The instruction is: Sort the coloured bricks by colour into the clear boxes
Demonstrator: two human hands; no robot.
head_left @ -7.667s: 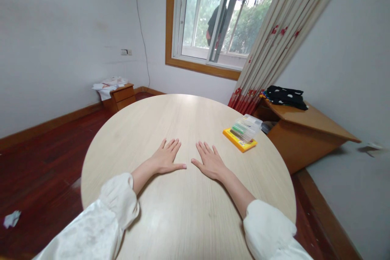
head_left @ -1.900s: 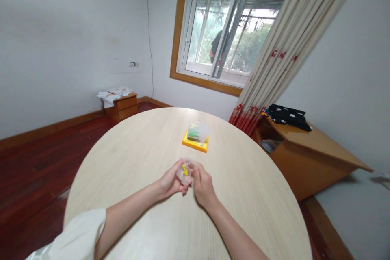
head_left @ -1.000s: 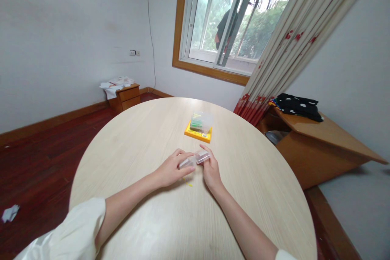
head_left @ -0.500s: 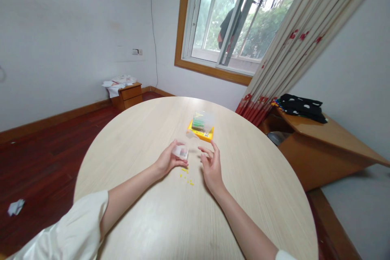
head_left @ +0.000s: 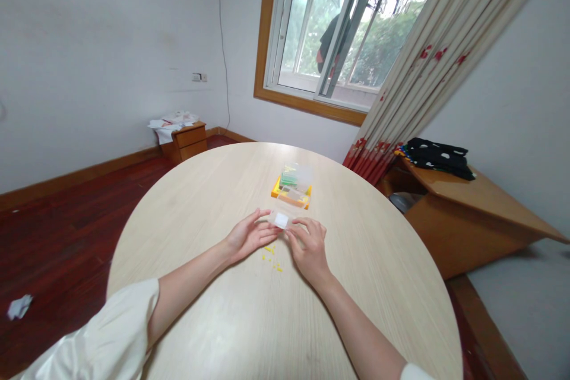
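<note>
A small clear plastic box with a white label is held between my hands above the middle of the table. The thumb and fingers of my left hand reach along its left end and underneath, touching it. My right hand pinches its right end between thumb and fingertips. Several tiny yellow pieces lie scattered on the table just below the hands; they are too small to identify. Beyond the hands stands a yellow tray bearing clear plastic containers, with green items inside one of them.
The pale round wooden table fills the middle of the view. At the back left, a small wooden cabinet carries papers. On the right, dark folded cloth lies on a tilted wooden cabinet. A curtain hangs by the window.
My right hand has moved left and taken hold of the small box's right end. The box has shifted right and turned, showing its white label, and the left fingers have straightened.
</note>
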